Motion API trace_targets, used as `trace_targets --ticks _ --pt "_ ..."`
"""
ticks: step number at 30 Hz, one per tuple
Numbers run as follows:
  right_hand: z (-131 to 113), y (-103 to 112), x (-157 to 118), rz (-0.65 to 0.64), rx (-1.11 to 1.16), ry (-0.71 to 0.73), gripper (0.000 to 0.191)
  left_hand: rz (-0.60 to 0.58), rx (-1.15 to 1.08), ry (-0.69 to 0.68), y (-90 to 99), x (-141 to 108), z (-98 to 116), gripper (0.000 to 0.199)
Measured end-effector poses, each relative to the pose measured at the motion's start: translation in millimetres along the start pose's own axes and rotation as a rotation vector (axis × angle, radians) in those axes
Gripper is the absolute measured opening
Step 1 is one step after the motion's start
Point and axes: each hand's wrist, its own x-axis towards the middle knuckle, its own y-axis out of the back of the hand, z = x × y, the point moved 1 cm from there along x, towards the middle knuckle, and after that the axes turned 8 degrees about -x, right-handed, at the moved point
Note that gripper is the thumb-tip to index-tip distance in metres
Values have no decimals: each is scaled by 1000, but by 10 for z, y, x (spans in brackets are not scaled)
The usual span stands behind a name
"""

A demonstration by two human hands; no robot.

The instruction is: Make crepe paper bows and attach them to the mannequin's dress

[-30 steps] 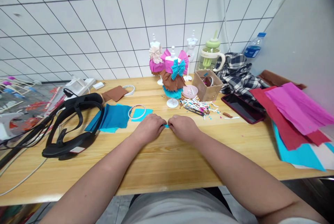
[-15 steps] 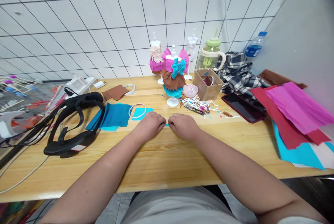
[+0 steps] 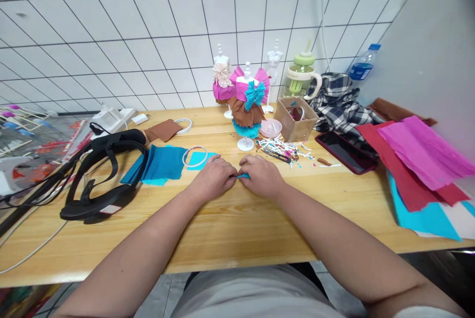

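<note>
A small blue piece of crepe paper [image 3: 244, 176] shows between my two hands, low over the table. My left hand [image 3: 214, 177] has its fingers closed on the left end of it. My right hand [image 3: 261, 176] is curled around the rest, with thumb and index finger a little apart and most of the piece hidden behind them. Just beyond the hands stands a small white dress form [image 3: 245, 145] in a pink, brown and blue paper dress with a blue bow. By my left hand, a roll of tape [image 3: 195, 157] lies on a blue paper square [image 3: 211, 157].
Blue paper sheets [image 3: 165, 162] and a black headset [image 3: 104, 204] lie to the left. Paper scraps and a craft knife [image 3: 276, 155] are beyond my right hand, near a cardboard box [image 3: 297, 127]. A phone [image 3: 347, 153] and coloured sheets [image 3: 423, 152] lie on the right.
My right index finger and thumb have parted somewhat, so more of the blue paper shows. Both hands remain in nearly the same place.
</note>
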Motion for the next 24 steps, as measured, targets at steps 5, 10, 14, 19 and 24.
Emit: trace_targets --ticks 5,10,14,19,24 --pt "30 6 13 -36 44 -37 21 10 5 23 55 -9 8 18" --pt "14 18 7 -16 29 -32 21 36 -37 -9 84 -16 55 19" --pt "-9 28 -8 0 12 -9 22 70 -4 -13 68 -23 79 16" --pt "-9 43 -13 6 10 9 25 73 3 2 79 -26 91 15" --pt "10 59 -14 38 25 19 22 78 -47 26 99 -21 93 16"
